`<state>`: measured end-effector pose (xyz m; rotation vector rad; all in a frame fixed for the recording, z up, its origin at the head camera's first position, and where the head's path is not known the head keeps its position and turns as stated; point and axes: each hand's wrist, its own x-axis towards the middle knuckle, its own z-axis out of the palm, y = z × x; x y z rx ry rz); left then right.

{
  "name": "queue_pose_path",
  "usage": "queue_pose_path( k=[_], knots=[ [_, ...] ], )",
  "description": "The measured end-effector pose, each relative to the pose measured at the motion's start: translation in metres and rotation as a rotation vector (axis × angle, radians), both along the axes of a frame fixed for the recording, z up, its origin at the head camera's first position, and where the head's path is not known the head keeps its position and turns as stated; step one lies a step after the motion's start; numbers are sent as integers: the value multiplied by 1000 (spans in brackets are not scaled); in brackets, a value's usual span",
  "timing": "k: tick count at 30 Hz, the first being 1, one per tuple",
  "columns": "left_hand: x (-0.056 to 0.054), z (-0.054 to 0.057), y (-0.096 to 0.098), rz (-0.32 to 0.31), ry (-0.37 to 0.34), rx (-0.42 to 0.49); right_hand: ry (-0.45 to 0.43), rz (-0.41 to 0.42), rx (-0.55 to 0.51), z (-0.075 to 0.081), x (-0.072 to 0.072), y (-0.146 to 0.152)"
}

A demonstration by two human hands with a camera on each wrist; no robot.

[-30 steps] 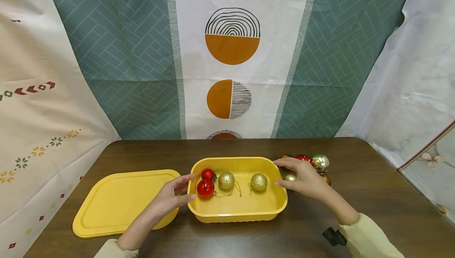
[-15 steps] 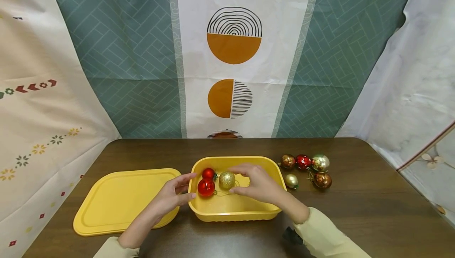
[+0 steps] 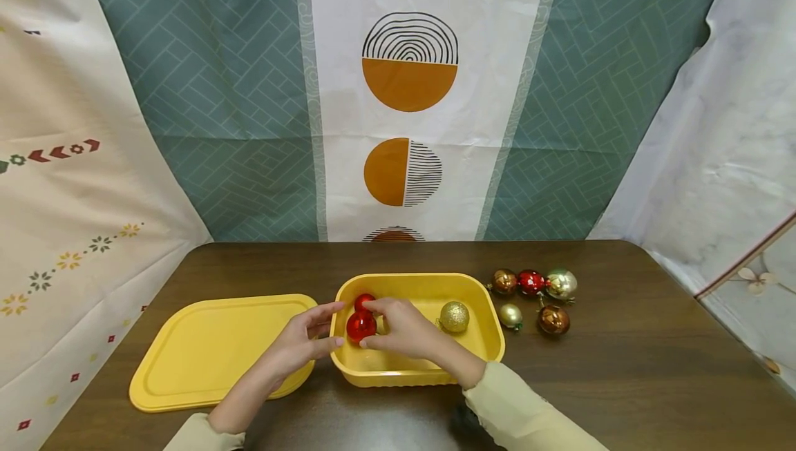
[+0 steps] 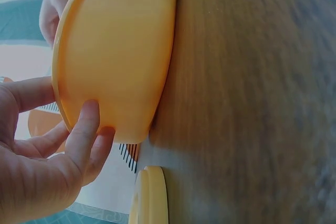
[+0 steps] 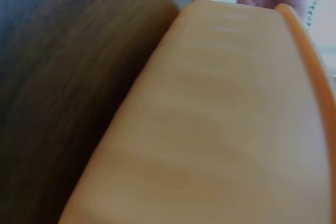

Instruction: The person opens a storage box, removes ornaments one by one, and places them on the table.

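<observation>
A yellow plastic container stands on the table with Christmas baubles inside. My left hand grips its left end; in the left wrist view, some fingers lie on the outer wall while others reach behind the rim. My right hand is over the container's left half, thumb and fingers spread around the right side of the larger red bauble. A smaller red bauble is behind it. A gold glitter bauble shows partly between the right fingers; another glitter bauble lies to the right.
The yellow lid lies flat left of the container. Right of it, on the dark wooden table, are two brown baubles, a red one, a large pale gold one and a small one.
My right hand has moved left from the container's right rim, over the glitter baubles, to the red ones. One brown bauble on the table has rolled slightly left. The left hand stays put.
</observation>
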<state>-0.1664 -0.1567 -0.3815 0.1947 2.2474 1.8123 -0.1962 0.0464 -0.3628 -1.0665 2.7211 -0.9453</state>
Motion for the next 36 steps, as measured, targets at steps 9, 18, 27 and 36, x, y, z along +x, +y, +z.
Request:
queue_pose_path(
  k=[9, 18, 27, 36],
  knots=[
    [1, 1, 0, -3, 1, 3, 142, -53, 202, -3, 0, -16],
    [1, 2, 1, 9, 13, -3, 138, -76, 247, -9, 3, -23],
    [1, 2, 2, 15, 15, -5, 133, -83, 213, -10, 5, -23],
    [2, 2, 2, 8, 20, -1, 88, -82, 125, 1, 6, -7]
  ],
)
